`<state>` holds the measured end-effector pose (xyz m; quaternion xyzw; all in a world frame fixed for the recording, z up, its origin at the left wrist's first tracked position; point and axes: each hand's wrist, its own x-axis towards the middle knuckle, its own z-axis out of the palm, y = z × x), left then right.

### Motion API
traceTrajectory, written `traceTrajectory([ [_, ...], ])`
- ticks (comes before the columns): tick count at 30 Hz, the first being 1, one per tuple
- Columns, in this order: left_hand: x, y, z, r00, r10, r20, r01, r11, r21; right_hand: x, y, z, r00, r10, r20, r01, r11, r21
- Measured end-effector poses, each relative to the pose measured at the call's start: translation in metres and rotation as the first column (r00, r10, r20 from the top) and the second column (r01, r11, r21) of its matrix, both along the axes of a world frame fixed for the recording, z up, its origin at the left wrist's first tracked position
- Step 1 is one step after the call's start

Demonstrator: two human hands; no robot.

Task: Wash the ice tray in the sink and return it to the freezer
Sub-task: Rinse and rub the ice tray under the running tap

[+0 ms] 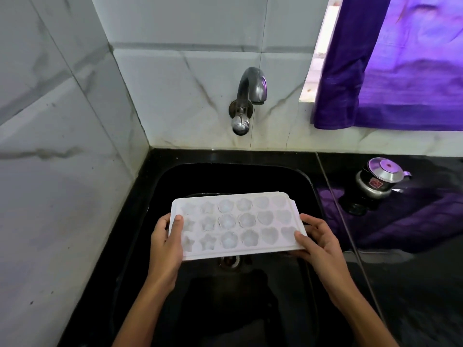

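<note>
While both forearms reach in from the bottom edge, the left hand (166, 236) grasps the short left end of a white ice tray (236, 225), thumb on top, and the right hand (319, 240) grasps the right end the same way. Each grip is clenched on the tray, which is held level above the black sink (295, 181), over the drain (229, 262). Beyond it, a metal tap (246, 98) juts from the marble-tiled wall. On the black surface (426, 284) to the right stands a small steel pot (379, 179), below a purple curtain (400, 71).
</note>
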<state>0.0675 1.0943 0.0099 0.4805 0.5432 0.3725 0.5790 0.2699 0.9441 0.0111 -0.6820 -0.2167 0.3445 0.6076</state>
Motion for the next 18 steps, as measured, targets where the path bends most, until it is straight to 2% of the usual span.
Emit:
traceTrajectory([
  [5, 0.011, 0.024, -0.003, 0.999, 0.036, -0.013, -0.035, 0.999, 0.024, 0.036, 0.052, 0.010, 0.993, -0.019, 0.114, 0.024, 0.999, -0.046],
  [8, 0.019, 0.037, -0.004, 0.999, 0.041, -0.020, -0.040, 0.999, 0.035, 0.054, 0.098, 0.022, 0.977, -0.074, 0.201, 0.073, 0.997, 0.013],
  [11, 0.026, 0.047, -0.005, 0.999, 0.031, -0.027, -0.030, 0.999, 0.042, 0.064, 0.147, 0.032, 0.980, -0.062, 0.192, 0.046, 0.995, 0.083],
  [14, 0.032, 0.054, -0.007, 0.999, 0.020, -0.031, -0.019, 0.999, 0.048, 0.069, 0.198, 0.043, 0.999, 0.009, 0.045, -0.014, 0.996, 0.092],
  [16, 0.036, 0.058, -0.008, 1.000, 0.011, -0.027, -0.009, 0.999, 0.046, 0.073, 0.228, 0.054, 0.980, 0.081, -0.180, -0.065, 0.994, 0.090],
  [18, 0.038, 0.060, -0.010, 1.000, 0.001, -0.021, 0.000, 0.999, 0.046, 0.079, 0.252, 0.062, 0.912, 0.130, -0.389, -0.099, 0.990, 0.098],
])
